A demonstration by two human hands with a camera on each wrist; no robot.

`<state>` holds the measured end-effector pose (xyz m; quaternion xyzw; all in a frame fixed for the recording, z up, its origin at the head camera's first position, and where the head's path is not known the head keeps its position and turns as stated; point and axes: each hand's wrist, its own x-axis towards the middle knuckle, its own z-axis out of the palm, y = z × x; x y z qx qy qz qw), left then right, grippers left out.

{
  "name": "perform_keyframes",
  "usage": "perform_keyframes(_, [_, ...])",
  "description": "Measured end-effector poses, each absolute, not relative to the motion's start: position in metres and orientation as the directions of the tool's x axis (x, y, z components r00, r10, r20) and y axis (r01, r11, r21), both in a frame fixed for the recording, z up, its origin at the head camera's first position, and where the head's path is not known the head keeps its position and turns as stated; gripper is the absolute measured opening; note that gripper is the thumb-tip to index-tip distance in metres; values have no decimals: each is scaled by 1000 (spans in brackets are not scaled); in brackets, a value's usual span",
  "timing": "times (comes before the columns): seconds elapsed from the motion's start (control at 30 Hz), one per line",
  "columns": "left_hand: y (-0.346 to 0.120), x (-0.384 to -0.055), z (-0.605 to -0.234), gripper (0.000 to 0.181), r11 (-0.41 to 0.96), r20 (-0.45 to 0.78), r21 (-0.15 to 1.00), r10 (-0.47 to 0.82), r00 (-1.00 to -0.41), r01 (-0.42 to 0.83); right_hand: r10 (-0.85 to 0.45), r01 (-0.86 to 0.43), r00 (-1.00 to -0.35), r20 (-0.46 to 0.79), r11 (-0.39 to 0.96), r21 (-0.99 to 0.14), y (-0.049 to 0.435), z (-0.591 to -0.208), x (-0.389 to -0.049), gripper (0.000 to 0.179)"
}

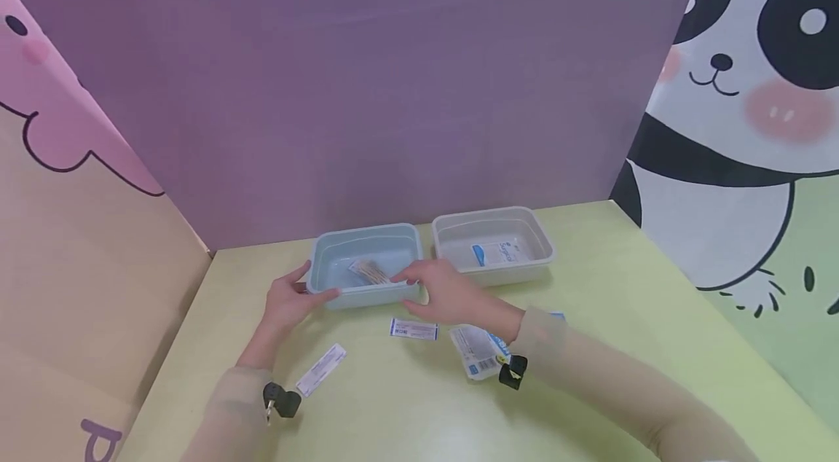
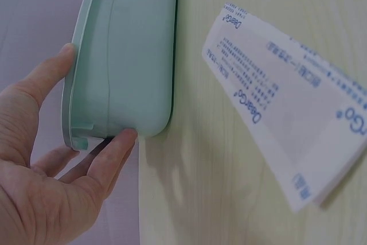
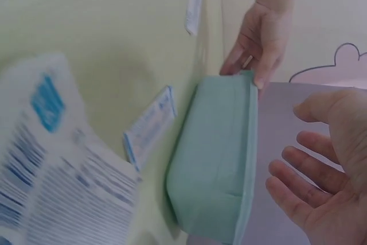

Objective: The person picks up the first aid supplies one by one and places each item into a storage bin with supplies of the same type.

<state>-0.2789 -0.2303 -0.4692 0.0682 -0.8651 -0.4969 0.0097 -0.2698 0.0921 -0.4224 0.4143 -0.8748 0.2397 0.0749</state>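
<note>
My left hand (image 1: pixel 288 299) grips the left end of a pale green plastic bin (image 1: pixel 367 296), thumb on the rim and fingers against the end wall, as the left wrist view shows. Inside the bin lies a clear packet of cotton swabs (image 1: pixel 370 272). Over the bin's front right corner is my right hand (image 1: pixel 446 292); its fingers are loosely bent and spread, holding nothing, and they stand apart from the bin (image 3: pixel 215 159) in the right wrist view. A small white packet with blue print (image 1: pixel 414 329) lies just in front of the bin.
A light grey bin (image 1: pixel 494 275) with a blue-and-white packet (image 1: pixel 501 253) inside stands to the right. Another slim white packet (image 1: pixel 321 369) lies by my left wrist. A larger printed pack (image 1: pixel 473 353) sits partly under my right forearm. A purple panel (image 1: pixel 406 98) rises behind.
</note>
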Motion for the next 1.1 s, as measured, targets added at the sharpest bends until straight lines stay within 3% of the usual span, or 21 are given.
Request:
perform_keyframes(0.23, [-228,-282,-470,103,478,-53,873,-117,-992,-103,-711,-809,-587,387,498,-311,94,-434,-262,33])
perform_keyframes(0.6, [-232,-280,-468,103,485,-66,865,-145,-987,-129,-717,-762,-633,293,509,-400,83,-451,-262,35])
perform_keyframes(0.77, [-232,-280,-471,103,488,-68,863,-148,-987,-133,-734,-765,-625,267,508,-395,81,-460,-260,34])
perform_keyframes(1.1, [-232,-281,-471,103,493,-68,860,-146,-987,-132,-715,-720,-668,206,550,-423,83,-473,-262,35])
